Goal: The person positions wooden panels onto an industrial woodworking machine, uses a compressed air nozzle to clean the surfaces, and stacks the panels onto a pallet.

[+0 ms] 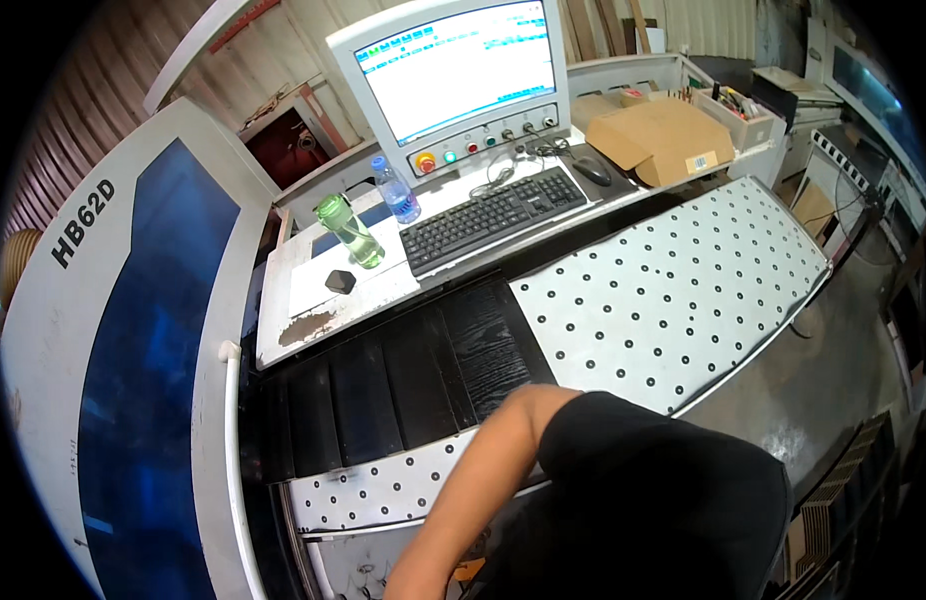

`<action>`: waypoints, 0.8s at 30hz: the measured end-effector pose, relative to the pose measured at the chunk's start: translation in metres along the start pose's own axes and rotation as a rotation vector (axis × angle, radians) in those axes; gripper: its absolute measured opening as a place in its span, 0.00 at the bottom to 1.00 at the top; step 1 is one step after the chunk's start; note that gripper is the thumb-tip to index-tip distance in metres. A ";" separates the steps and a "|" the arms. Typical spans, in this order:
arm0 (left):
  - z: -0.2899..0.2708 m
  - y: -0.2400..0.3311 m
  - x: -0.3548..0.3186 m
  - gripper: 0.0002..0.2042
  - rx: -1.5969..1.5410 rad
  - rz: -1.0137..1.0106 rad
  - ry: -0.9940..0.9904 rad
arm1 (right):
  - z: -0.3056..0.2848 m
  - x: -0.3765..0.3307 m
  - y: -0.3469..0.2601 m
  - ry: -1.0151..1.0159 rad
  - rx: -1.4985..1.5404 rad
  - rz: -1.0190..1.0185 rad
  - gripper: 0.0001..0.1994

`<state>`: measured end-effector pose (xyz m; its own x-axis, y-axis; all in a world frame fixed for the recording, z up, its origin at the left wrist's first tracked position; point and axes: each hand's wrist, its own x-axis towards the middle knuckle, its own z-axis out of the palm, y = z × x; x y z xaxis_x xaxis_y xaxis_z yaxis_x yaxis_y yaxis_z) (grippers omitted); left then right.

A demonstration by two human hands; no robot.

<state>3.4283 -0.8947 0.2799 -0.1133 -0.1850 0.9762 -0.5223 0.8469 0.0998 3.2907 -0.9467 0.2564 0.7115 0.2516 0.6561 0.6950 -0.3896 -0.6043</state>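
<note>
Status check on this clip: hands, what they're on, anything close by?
Left arm reaches down below the perforated table; hand out of frame. Right hand not in view. Nearest: lower perforated panel, black slats above it.

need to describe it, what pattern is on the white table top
Black dots in rows on the white table top, clearest in the head view.

One bare arm [483, 480] only, bent at the elbow, upper part in a black sleeve [653, 490]; forearm angled down and leftward, out past the lower edge. Hands out of view; side not told.
</note>
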 end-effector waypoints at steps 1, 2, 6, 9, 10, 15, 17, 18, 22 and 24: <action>-0.019 -0.006 -0.001 0.28 0.087 0.002 0.045 | -0.008 -0.006 0.004 0.038 0.060 0.033 0.12; -0.047 -0.011 -0.006 0.28 0.221 -0.011 0.107 | -0.016 -0.010 0.009 0.087 0.142 0.054 0.12; -0.181 -0.065 -0.100 0.33 1.254 -0.139 0.258 | -0.063 -0.073 0.043 0.491 0.352 0.099 0.08; -0.236 -0.104 -0.178 0.39 1.520 -0.207 0.156 | -0.044 -0.145 0.090 0.863 0.434 0.395 0.10; -0.249 -0.110 -0.210 0.42 1.591 -0.275 0.101 | -0.030 -0.158 0.096 0.897 0.358 0.532 0.09; -0.226 -0.133 -0.222 0.28 1.986 -0.216 -0.099 | 0.031 -0.161 0.125 0.839 0.133 0.861 0.08; -0.232 -0.144 -0.230 0.33 1.737 -0.608 0.040 | 0.042 -0.142 0.138 0.809 0.122 0.945 0.09; -0.217 -0.144 -0.213 0.24 1.640 -0.499 0.002 | 0.044 -0.133 0.143 0.787 0.114 0.952 0.10; -0.208 -0.159 -0.215 0.13 1.102 -0.504 -0.022 | 0.044 -0.109 0.155 0.744 0.116 1.091 0.09; -0.171 -0.163 -0.213 0.11 0.777 -0.582 -0.013 | 0.046 -0.109 0.165 0.728 0.006 1.120 0.08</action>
<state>3.6819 -0.9079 0.0890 0.3322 -0.4806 0.8116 -0.9118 0.0567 0.4068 3.3323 -0.9977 0.0642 0.6790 -0.7269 -0.1026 -0.2215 -0.0696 -0.9727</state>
